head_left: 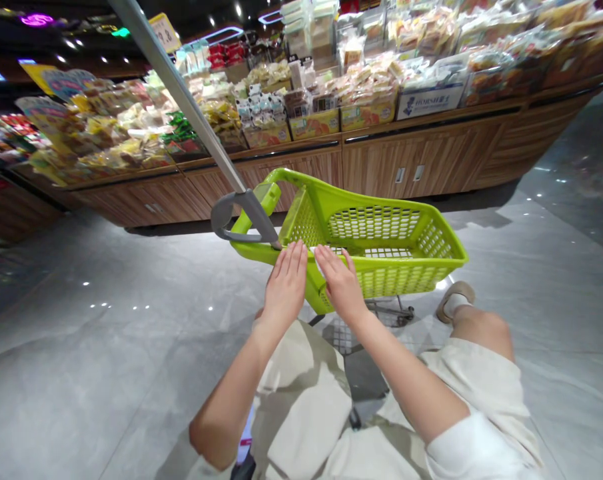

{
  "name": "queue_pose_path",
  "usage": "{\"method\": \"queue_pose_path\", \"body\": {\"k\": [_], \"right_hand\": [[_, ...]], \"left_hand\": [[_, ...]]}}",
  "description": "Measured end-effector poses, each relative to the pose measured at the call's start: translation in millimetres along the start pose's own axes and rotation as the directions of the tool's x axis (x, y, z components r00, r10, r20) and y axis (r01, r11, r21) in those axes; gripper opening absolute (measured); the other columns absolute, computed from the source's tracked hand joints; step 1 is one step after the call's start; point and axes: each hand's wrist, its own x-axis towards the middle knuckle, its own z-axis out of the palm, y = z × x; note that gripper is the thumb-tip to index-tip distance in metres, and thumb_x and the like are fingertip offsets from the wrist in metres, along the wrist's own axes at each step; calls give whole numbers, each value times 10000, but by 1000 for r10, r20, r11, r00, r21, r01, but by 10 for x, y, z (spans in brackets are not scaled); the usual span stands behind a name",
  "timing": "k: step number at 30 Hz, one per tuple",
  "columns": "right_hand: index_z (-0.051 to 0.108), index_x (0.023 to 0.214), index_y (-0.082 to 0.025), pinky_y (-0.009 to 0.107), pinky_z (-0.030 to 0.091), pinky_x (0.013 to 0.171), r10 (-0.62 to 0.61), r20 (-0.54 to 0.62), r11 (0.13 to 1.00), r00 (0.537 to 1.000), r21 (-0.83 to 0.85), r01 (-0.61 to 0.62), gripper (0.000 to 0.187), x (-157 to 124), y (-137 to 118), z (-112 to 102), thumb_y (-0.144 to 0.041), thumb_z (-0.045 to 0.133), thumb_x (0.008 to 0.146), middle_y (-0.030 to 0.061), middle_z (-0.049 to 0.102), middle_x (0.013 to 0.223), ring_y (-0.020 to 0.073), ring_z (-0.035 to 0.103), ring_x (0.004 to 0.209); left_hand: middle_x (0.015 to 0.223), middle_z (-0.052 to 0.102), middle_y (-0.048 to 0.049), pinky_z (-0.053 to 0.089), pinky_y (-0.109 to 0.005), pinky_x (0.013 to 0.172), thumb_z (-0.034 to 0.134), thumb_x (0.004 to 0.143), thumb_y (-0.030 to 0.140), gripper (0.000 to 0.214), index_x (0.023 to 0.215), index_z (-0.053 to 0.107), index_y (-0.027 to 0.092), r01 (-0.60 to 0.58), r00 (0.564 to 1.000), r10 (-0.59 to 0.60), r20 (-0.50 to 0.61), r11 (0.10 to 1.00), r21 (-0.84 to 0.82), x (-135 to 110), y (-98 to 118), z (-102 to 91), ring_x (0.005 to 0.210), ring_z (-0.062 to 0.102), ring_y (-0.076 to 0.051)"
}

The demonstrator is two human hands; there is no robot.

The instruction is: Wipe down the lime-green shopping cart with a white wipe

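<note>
Shopping basket cart (400, 263), bright green plastic with perforated walls: stands at the centre of the scene, on the near side of the display, its long body running left to right and its handle end at left. Left hand (286, 280): at the near left part of the cart, back uppermost, fingers straight, unfolded and close together, tips pointing to the far side; contact with the near rim cannot be told. Right hand (342, 283): just beside the left, fingers likewise straight, one digit set apart on its right side, tips over the near rim. White item (318, 262), small, largely covered: at the right hand's fingertips; whether the fingers hold it cannot be told. Grey pole (196, 120), slanting from far left down to the cart's left end, with a grey loop fitting (221, 219) beside its lower end. Pale shorts (306, 400) and a shod foot (457, 297) of the person: near side, the foot at right. Wooden cabinets (301, 175) with metal pulls: far side, bearing packaged goods (371, 83) in rows and heaps, among them a white box (430, 99) lettered in blue. Price sign (164, 33), yellow-edged: far left, above the goods. Floor (131, 373): grey, glossy, reflecting lamps.
</note>
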Motion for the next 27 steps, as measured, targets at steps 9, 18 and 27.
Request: {"method": "queue_pose_path", "body": {"k": [9, 18, 27], "right_hand": [[381, 1460, -240, 538, 75, 1166, 303, -273, 917, 913, -176, -357, 736, -662, 864, -189, -13, 378, 760, 81, 502, 1457, 210, 436, 1368], [403, 1441, -193, 513, -2, 1185, 39, -92, 999, 995, -3, -39, 723, 132, -228, 115, 18, 334, 754, 89, 516, 1442, 177, 419, 1378], [341, 1486, -264, 557, 53, 1165, 197, -263, 928, 944, -260, -267, 786, -814, 1056, -253, -20, 369, 739, 78, 502, 1457, 218, 448, 1358]], "left_hand": [[1554, 329, -189, 238, -466, 1209, 337, 876, 41, 617, 1486, 252, 5, 36, 997, -40, -64, 998, -58, 22, 37, 111, 1490, 163, -250], [1552, 332, -190, 269, -462, 1199, 329, 903, 76, 590, 1488, 271, 30, 68, 996, -70, -52, 997, -47, 23, 50, 87, 1477, 213, -245], [1587, 264, -156, 257, -428, 1207, 328, 893, 38, 620, 1505, 234, 49, 57, 997, -59, -55, 998, -40, -15, 32, 98, 1486, 178, -232]]}}
